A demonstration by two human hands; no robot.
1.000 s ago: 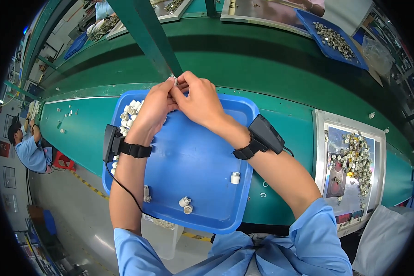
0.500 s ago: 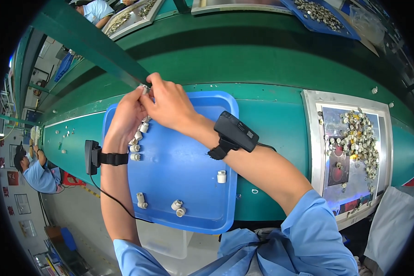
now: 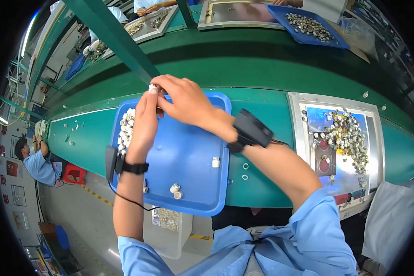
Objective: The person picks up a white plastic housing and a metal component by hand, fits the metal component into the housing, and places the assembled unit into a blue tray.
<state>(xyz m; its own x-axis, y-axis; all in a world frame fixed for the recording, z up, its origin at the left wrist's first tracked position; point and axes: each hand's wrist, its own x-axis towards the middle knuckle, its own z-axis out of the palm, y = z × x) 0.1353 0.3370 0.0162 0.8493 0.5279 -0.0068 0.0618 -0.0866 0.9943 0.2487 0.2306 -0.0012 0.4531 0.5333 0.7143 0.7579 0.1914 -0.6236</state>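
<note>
The left hand (image 3: pixel 145 115) pinches a small white cylindrical fitting (image 3: pixel 152 88) between its fingers, near the blue plastic tray's (image 3: pixel 184 161) far rim; the right hand's (image 3: pixel 185 102) fingers curl beside it, their grip impossible to tell.

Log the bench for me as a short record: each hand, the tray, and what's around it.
Left hand: thumb and fingers on a small white part
Right hand: fingertips at the same part, grip partly hidden
Blue tray: under both forearms
Tray, left side: cluster of white fittings
Tray, right side: one white fitting
Tray, near edge: a pair of fittings, touching or nearly so
Right of tray: pale rings on the green bench; silver-framed panel bearing a pile of small parts
</note>
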